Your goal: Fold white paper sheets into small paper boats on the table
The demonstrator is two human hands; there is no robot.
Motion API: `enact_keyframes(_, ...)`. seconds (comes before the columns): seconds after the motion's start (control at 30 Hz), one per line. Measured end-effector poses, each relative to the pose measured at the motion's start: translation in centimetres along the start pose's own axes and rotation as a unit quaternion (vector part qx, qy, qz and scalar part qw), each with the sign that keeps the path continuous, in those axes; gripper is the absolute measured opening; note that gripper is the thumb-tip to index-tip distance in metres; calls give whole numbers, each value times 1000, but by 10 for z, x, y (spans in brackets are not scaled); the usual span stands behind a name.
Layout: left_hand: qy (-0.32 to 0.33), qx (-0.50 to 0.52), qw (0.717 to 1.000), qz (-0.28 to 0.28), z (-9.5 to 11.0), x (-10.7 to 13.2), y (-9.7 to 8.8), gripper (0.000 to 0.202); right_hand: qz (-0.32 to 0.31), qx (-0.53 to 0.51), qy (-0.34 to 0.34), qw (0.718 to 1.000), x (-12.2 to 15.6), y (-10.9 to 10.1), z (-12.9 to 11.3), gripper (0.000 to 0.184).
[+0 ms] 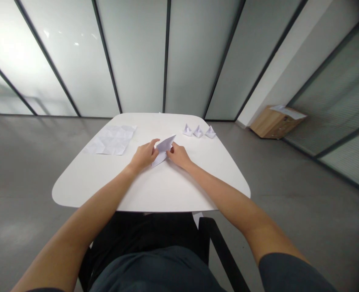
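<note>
A partly folded white paper (164, 148) lies in the middle of the white table (106, 182). My left hand (144, 155) pinches its left edge with thumb and fingers closed on it. Pressed against the paper's right edge is my right hand (178, 155), its fingers curled onto the paper. Both hands rest low on the tabletop, close together, with the paper between them.
Creased flat sheets of paper (111, 140) lie at the table's far left. Three small folded paper boats (198, 131) stand in a row at the far right. A wooden cabinet (273, 121) sits by the wall, and a black chair arm (219, 243) is near my lap.
</note>
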State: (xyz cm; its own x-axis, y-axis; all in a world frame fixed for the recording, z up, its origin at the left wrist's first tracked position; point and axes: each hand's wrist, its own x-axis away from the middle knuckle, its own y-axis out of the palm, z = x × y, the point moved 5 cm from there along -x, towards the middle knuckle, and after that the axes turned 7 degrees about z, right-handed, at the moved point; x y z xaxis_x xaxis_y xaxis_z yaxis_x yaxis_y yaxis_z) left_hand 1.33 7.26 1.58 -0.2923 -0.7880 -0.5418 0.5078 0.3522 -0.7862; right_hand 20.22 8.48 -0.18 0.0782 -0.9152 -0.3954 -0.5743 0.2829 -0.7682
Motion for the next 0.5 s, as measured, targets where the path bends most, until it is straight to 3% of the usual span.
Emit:
enact_keyframes(0.2, -54, -19, 998, 34, -13, -2, -4, 37, 20, 24, -40, 999, -2, -1, 3, 10)
enact_keyframes(0.5, -175, 104, 979, 0, -40, 0, 6, 31, 22, 3, -51, 998, -5, -1, 10, 23)
